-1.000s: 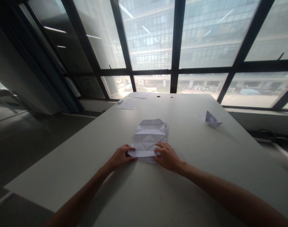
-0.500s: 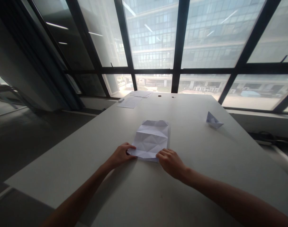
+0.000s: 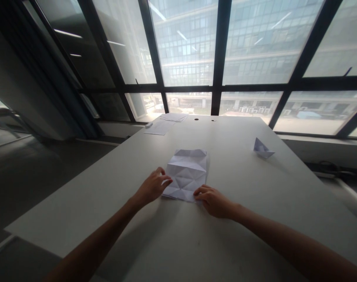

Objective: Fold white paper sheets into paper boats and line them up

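A person's 2 bare hands work at a white table that fills the middle and bottom of the frame, with the forearms reaching in from the lower left and lower right corners. At the centre of the frame, a little below the middle, white creased paper lies on the tabletop. Fold lines cross it from side to side, with diagonal creases forming triangles on its lower half.

The left hand, left of centre, is loosely curled at the paper's left edge, thumb and forefinger apart and grasping nothing; whether a fingertip brushes the sheet is unclear. The right hand, just right of centre, has its fingers bent and its fingertips at the paper's lower right corner; whether they pinch or press it cannot be told.

To the right, well apart from the hands, stands a folded paper boat with a pointed peak. At the table's far left corner, upper left of centre, are flat white sheets and a small pale object beside them. Dark-framed windows span the top, showing a building outside. A dark blue curtain hangs at upper left.
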A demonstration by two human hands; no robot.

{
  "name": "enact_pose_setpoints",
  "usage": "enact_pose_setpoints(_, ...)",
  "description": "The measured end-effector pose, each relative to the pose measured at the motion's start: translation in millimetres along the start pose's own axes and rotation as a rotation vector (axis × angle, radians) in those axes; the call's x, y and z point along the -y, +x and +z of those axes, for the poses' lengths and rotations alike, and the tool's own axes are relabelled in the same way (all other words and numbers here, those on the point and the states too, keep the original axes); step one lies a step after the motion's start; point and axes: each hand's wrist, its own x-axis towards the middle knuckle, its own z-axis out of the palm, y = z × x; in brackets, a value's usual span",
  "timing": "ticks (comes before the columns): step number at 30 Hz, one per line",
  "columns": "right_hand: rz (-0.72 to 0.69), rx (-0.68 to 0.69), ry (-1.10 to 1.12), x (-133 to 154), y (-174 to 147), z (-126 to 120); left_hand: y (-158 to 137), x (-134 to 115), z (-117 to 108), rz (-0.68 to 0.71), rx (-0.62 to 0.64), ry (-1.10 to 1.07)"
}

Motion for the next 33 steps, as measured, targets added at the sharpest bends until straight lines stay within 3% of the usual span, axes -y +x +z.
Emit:
enact_pose_setpoints(4,0.009,-0.019,0.015,3.2,-0.4,0.0,65.0,-39.8,20.1,0.095,-0.058,0.012)
enact_pose_setpoints(7,0.006,-0.029,0.023,4.7,-3.1,0.4,110.8,-58.7,50.9,-0.037,-0.023,0.056)
enact_pose_setpoints(10,0.002,-0.032,0.042,1.0,-4.2,3.1,132.6,-64.0,78.5,-0.148,0.103,0.079)
enact_pose_setpoints(12,0.045,-0.092,0.082,-7.0,1.7,4.5,133.3,-63.4,90.5,-0.198,0.173,0.079)
enact_pose_setpoints(14,0.159,-0.259,0.106,-20.6,17.1,3.8,128.1,-62.3,97.6,-0.197,0.184,0.102)
enact_pose_setpoints(16,0.263,-0.431,0.031,-39.2,41.0,0.5,122.0,-61.8,101.2,-0.179,0.172,0.142)
enact_pose_setpoints(17,0.296,-0.451,-0.036,-50.0,54.5,-1.8,119.8,-61.6,102.3,-0.170,0.165,0.161)
enact_pose_setpoints(19,0.349,-0.366,-0.175,-73.2,79.5,-6.8,117.7,-61.2,104.3,-0.160,0.156,0.185)
enact_pose_setpoints(22,0.433,-0.045,-0.329,-107.8,100.4,-14.4,118.6,-59.6,108.5,-0.179,0.145,0.188)
enact_pose_setpoints(23,0.433,-0.006,-0.337,-118.4,102.0,-16.9,119.2,-58.9,110.1,-0.190,0.136,0.184)
enact_pose_setpoints(29,0.554,-0.039,-0.394,-157.4,80.3,-30.7,121.5,-57.3,114.2,-0.188,0.124,0.197)
enact_pose_setpoints(33,0.637,-0.236,-0.443,-159.9,44.2,-44.2,123.4,-53.3,108.8,-0.190,0.158,0.186)
